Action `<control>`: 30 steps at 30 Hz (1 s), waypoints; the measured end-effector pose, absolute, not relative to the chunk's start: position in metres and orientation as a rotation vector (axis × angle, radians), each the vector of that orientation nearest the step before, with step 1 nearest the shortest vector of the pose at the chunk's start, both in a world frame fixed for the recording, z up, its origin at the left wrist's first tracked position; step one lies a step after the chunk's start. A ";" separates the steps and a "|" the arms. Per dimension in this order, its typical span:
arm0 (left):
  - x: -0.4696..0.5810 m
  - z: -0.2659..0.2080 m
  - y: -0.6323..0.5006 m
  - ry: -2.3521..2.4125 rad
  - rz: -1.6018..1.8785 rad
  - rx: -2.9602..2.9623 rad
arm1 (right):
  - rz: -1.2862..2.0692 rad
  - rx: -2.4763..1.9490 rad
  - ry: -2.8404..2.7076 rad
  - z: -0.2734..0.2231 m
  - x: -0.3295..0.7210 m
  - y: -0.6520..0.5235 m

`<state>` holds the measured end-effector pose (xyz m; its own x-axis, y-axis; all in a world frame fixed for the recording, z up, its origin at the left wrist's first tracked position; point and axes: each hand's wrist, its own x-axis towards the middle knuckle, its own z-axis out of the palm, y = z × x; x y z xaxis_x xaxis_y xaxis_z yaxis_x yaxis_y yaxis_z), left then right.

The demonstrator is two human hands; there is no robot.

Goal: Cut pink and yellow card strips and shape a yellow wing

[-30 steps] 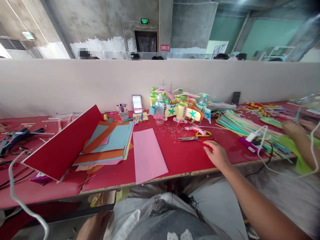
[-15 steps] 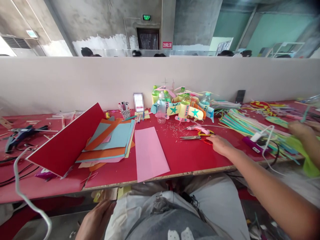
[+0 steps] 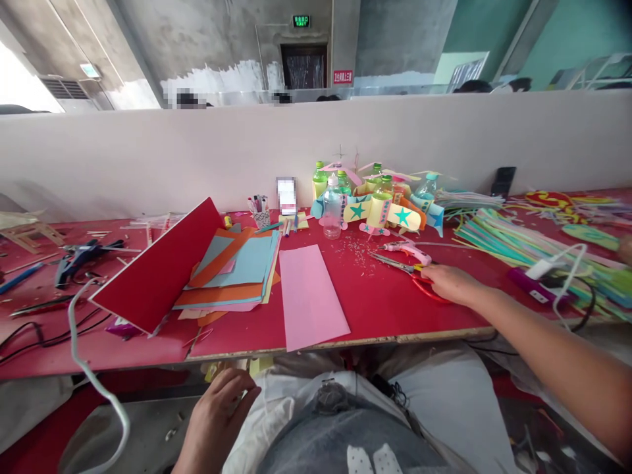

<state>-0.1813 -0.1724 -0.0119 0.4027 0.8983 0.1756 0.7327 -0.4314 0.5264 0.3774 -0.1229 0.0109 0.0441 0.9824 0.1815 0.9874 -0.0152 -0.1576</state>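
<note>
On the red tabletop (image 3: pixel 368 303), my right hand (image 3: pixel 447 283) is closed on the handles of a pair of scissors (image 3: pixel 397 263), whose blades point left. A pink glue gun (image 3: pixel 407 250) lies just behind them. Left of the scissors is a folded sheet of pink paper (image 3: pixel 313 296), lying flat near the table's front edge. My left hand (image 3: pixel 224 401) hovers below the edge near my lap, holding nothing, with its fingers loosely bent and the thumb apart.
Bottle planes (image 3: pixel 382 210) and a clear bottle (image 3: pixel 332 220) stand at the back. A leaning red board (image 3: pixel 162 263) borders stacked coloured paper (image 3: pixel 237 263). To the right lie a purple power strip (image 3: pixel 536 289) with a white cable and paper strips (image 3: pixel 498 243). A phone (image 3: pixel 286 195) stands behind.
My right hand has taken hold of the scissors' handles, and the scissors have turned, with the red handle toward me. My left hand has risen slightly. The view has shifted a little.
</note>
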 end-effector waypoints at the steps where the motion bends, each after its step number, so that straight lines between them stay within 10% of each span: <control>1: -0.178 -0.010 -0.171 1.395 0.640 2.317 | -0.010 -2.061 -2.067 0.012 0.372 -0.127; 15: -0.122 0.013 -0.159 1.003 0.767 2.510 | 1.131 -1.541 -1.240 0.046 0.275 -0.209; 30: -0.049 -0.014 -0.127 0.956 0.425 2.856 | 1.692 -1.097 -0.427 -0.035 0.225 -0.332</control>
<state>-0.0494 -0.1271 -0.0139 0.7641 0.6026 0.2301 0.5746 -0.7980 0.1817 0.2251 -0.3317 -0.0349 -0.0547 0.8863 -0.4599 -0.5623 -0.4080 -0.7193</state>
